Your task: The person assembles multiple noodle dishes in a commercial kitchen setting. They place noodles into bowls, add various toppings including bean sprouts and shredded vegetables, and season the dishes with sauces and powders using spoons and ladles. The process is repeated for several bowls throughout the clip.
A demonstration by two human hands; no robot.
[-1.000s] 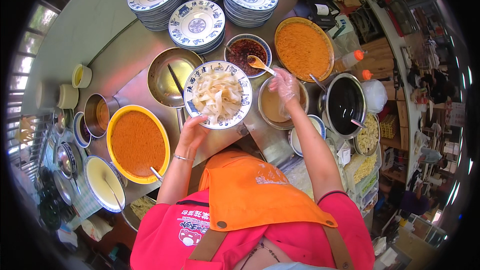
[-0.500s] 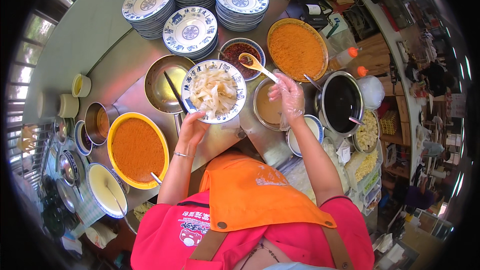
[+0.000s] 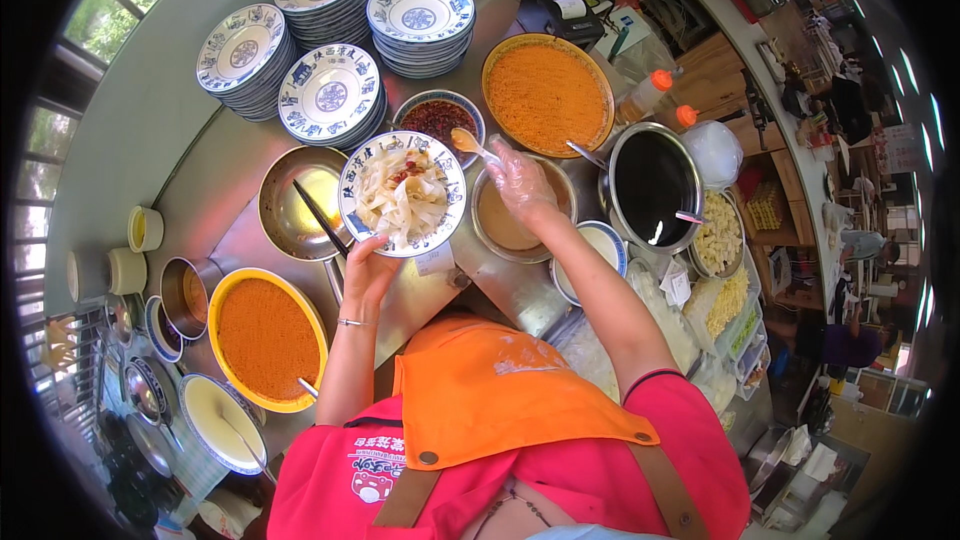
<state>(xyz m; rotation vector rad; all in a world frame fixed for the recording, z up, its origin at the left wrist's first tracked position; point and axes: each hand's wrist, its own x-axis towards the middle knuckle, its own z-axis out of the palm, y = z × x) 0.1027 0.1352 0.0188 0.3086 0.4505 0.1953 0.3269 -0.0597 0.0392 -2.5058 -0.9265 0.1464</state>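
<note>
My left hand [image 3: 368,278] holds a blue-and-white patterned plate [image 3: 453,183] by its near edge. Wide pale noodles [image 3: 395,208] are heaped on the plate, with a patch of red chili sauce [image 3: 408,171] on top. Dark chopsticks [image 3: 318,208] stick out on the left between that hand and the plate. In a clear plastic glove, my right hand [image 3: 522,184] is closed around the handle of a tan spoon [image 3: 466,141]. The spoon's bowl is tilted between the plate and a bowl of chili sauce [image 3: 438,120].
Stacks of plates [image 3: 330,95] stand at the back left. Orange-brown powder fills a basin [image 3: 550,90] at the back and a yellow-rimmed basin [image 3: 268,340] at the left. A metal pan [image 3: 285,230] lies beside the plate. A pot of dark liquid [image 3: 655,180] stands right of my gloved hand.
Red chili sauce now lies on the noodles, where none showed before. The spoon has turned and tipped beside the plate, and my right hand has lowered toward it. The whole view has shifted.
</note>
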